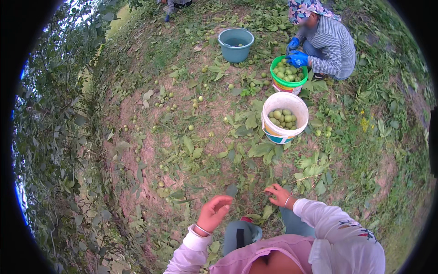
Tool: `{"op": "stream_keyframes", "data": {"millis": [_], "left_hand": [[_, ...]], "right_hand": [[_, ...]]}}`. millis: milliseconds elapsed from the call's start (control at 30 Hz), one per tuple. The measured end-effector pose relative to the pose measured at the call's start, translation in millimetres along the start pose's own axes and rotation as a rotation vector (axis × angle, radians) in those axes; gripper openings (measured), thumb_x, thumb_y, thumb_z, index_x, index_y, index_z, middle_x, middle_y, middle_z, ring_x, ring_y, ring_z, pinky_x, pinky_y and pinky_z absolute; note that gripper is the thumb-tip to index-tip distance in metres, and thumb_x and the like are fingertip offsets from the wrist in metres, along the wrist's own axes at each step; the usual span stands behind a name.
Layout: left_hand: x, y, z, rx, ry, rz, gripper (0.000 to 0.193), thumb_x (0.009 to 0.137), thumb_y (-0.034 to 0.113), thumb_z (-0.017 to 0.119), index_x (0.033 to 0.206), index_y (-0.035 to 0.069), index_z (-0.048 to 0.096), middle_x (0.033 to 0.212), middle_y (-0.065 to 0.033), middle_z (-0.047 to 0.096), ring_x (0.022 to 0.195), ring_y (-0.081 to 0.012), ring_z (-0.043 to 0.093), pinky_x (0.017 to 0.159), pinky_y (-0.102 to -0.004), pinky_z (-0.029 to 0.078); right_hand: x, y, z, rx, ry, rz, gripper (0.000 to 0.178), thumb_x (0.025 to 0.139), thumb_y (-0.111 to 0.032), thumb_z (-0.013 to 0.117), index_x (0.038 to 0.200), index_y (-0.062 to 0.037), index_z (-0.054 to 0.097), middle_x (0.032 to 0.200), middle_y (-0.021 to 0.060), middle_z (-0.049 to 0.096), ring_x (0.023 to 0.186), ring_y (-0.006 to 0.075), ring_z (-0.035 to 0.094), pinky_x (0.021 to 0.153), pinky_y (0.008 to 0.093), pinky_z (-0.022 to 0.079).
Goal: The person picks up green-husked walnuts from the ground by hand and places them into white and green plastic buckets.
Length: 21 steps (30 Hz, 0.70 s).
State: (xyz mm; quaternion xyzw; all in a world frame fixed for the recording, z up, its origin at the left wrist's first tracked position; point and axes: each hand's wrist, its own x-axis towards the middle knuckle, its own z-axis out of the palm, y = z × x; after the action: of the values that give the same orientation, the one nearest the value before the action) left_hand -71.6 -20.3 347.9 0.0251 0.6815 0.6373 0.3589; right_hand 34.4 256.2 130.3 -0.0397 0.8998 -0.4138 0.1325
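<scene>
My left hand (214,213) is held over the ground in front of my knees, its fingers bent loosely, the thumb apart, with nothing visible in it. To its right, my right hand (278,195) hangs above my knee with the fingers spread and holds nothing. Ahead of the right hand stands a white bucket (292,99), upright and partly filled with round green fruits (283,118) that look like walnuts in their husks. Scattered green fruits (191,128) lie among leaves and bare soil ahead of my hands.
Behind the white bucket, a co-worker (331,45) in blue gloves crouches over a green-rimmed bucket (272,68) full of the same fruits. A blue-grey tub (236,54) stands farther back. Dense foliage (54,160) lines the left side. Another person (172,6) shows at the top edge.
</scene>
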Motion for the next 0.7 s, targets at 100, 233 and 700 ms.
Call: {"op": "stream_keyframes", "data": {"millis": [100,233,700], "left_hand": [[-48.1,78.8,-14.9,0.073,0.045,0.107,0.022,0.080,0.002,0.051,0.102,0.002,0.053,0.096,-0.0037,0.056,0.089,-0.0107,0.054,0.077,-0.0230,0.042],[-102.2,150.6,-34.8,0.047,0.101,0.291,0.021,0.078,0.001,0.053,0.099,0.000,0.054,0.091,-0.0063,0.060,0.085,-0.0129,0.056,0.075,-0.0229,0.043],[-169.8,149.0,-59.9,-0.174,0.016,0.163,0.017,0.080,0.004,0.048,0.095,-0.001,0.054,0.089,-0.0093,0.059,0.078,-0.0159,0.058,0.069,-0.0271,0.048]], "right_hand": [[-45.3,-57.9,-38.1,0.082,0.321,0.127,0.049,0.063,-0.005,0.061,0.110,-0.0089,0.047,0.099,0.0114,0.047,0.089,0.0251,0.054,0.078,0.0329,0.045],[-98.2,-122.0,-108.3,0.220,0.529,0.176,0.045,0.067,-0.009,0.061,0.110,-0.0106,0.047,0.097,0.0095,0.051,0.086,0.0222,0.054,0.078,0.0319,0.044],[-50.8,-233.4,-179.0,1.885,0.225,0.534,0.027,0.082,-0.027,0.050,0.109,-0.0212,0.048,0.105,0.0089,0.051,0.089,0.0313,0.055,0.058,0.0386,0.051]]}}
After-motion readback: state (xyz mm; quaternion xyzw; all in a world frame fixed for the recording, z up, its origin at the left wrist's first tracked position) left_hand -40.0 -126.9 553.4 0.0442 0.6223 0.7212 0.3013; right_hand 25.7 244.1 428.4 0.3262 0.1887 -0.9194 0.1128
